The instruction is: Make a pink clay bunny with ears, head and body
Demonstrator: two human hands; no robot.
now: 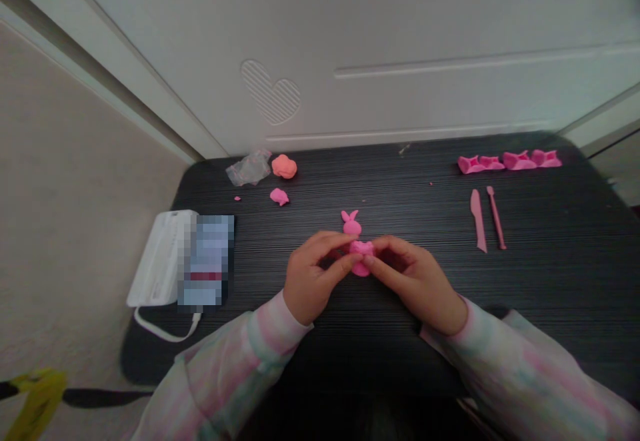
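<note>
Head view
Left hand (310,281): fingers narrowed onto the left side of the pink mould (361,248), thumb and forefinger pinching it.
Right hand (415,281): fingers likewise closed on the right side of the mould, thumb tip at its lower edge.
Pink mould: held between both hands just above the desk (550,281), near its middle; a flat pink piece (360,270) shows beneath it, whether touching I cannot tell.
Rabbit shape (351,223): pink, lying on the desk just behind the mould, ears pointing away from the person.
Two pink tools (487,218): side by side, well to the right of the mould.
Row of pink moulds (510,160): at the desk's far edge, behind the tools.
Orange lump (284,166): far left of the mould, just beside a clear plastic bag (249,167).
Small pink lump (279,196): a little nearer than the orange lump.
White device (160,254): at the desk's left edge, well apart from the mould, with a cord (165,331).
</note>
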